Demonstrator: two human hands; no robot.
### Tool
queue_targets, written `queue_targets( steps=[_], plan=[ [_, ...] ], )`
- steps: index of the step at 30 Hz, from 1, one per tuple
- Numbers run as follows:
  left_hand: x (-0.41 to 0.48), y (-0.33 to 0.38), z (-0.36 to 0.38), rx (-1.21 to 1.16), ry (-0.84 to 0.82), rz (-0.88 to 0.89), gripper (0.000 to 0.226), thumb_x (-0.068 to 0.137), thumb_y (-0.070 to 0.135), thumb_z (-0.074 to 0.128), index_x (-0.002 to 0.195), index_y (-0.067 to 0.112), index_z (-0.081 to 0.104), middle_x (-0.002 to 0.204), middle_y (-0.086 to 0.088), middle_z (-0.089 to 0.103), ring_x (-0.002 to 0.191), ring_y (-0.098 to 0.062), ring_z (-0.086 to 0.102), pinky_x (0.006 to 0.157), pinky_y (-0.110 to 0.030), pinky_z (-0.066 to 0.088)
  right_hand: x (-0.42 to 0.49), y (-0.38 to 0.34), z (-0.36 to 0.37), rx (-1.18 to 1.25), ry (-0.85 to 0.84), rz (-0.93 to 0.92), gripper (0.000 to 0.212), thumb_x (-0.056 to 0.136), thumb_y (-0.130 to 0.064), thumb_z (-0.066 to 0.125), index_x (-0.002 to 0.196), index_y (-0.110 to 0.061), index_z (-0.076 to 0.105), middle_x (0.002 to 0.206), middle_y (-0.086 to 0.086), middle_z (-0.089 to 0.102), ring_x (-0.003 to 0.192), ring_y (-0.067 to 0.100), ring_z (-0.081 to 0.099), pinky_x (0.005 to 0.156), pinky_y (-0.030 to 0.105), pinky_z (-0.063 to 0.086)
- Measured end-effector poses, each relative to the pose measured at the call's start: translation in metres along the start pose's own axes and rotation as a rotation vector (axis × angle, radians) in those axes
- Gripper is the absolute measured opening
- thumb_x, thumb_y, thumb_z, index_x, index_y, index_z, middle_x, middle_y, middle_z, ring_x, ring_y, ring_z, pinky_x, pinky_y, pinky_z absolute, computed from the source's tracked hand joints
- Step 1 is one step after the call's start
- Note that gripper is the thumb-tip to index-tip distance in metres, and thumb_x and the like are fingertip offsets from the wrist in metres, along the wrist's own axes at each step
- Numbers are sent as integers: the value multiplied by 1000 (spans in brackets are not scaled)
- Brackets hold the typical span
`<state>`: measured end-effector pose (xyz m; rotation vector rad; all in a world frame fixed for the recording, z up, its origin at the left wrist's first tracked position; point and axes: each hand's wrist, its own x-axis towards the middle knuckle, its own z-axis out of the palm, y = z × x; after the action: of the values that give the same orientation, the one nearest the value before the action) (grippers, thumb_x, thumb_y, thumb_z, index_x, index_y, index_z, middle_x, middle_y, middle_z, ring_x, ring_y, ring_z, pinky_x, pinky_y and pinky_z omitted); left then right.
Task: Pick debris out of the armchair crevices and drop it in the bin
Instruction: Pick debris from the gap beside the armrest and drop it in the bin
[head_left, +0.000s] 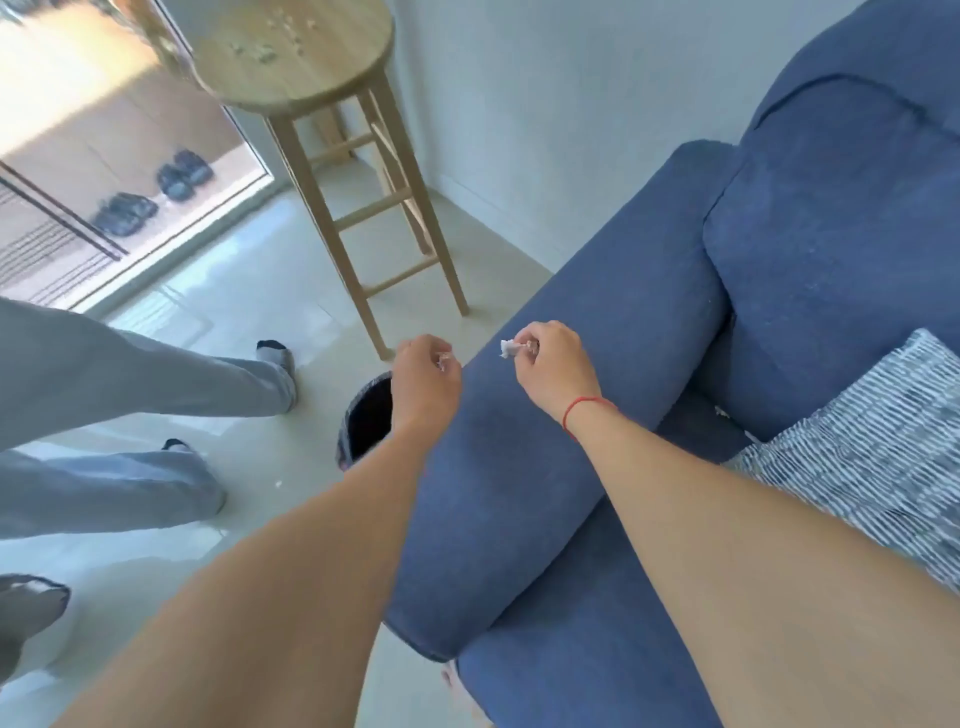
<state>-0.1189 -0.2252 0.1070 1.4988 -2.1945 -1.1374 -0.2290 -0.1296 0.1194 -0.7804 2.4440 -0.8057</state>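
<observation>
Both hands out at near full reach, forearms stretched forward over the armchair (597, 519). Left hand (425, 382) curled, knuckles up, thumb and fingertips pinched on a small pale scrap (444, 359), hovering just past the padded armrest (524, 467) and roughly above the far rim of the bin (363, 415). Right hand (553, 364), red thread at the wrist, likewise closed in a pinch on a white crumpled bit of debris (506, 348), but poised over the armrest, not yet over the bin.

Judged step: carry-and-drop, with both loads out of the crevices. Next move calls for easing the left pinch apart over the dark opening, and for shifting the right hand further leftward, past the armrest edge, before release; otherwise likely to land on upholstery or floor.

Further right, possibly more specks in the crevice beside the patterned cushion (857, 457); too small to confirm. Beyond the bin, another person's legs (130, 374) on the floor, then a wooden stool (291, 57) with crumbs on its seat.
</observation>
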Motion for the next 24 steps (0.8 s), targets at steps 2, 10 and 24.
queue_targets(
  steps=[2,10,24],
  plan=[
    [13,-22,-23,-25,47,-98,18,91,8,54,106,8,64,103,-7,64,84,-17,57,69,-17,41,4,-25,21,11,-51,-30,20,94,-18,49,98,-11,68,102,8,67,93,28,63,75,36,53],
    [42,-72,-67,-18,75,-255,14,94,11,57,97,9,71,106,-12,67,102,-25,63,91,-29,49,19,-82,86,-59,-207,-118,23,96,-15,51,114,-9,64,114,10,68,105,27,63,82,31,50],
    [18,-6,-32,122,-195,-109,42,99,20,47,138,7,50,136,-8,58,119,-22,56,93,-22,38,20,-31,17,-134,-204,20,40,99,-14,40,138,-8,45,147,8,44,132,28,46,103,38,42]
  ],
)
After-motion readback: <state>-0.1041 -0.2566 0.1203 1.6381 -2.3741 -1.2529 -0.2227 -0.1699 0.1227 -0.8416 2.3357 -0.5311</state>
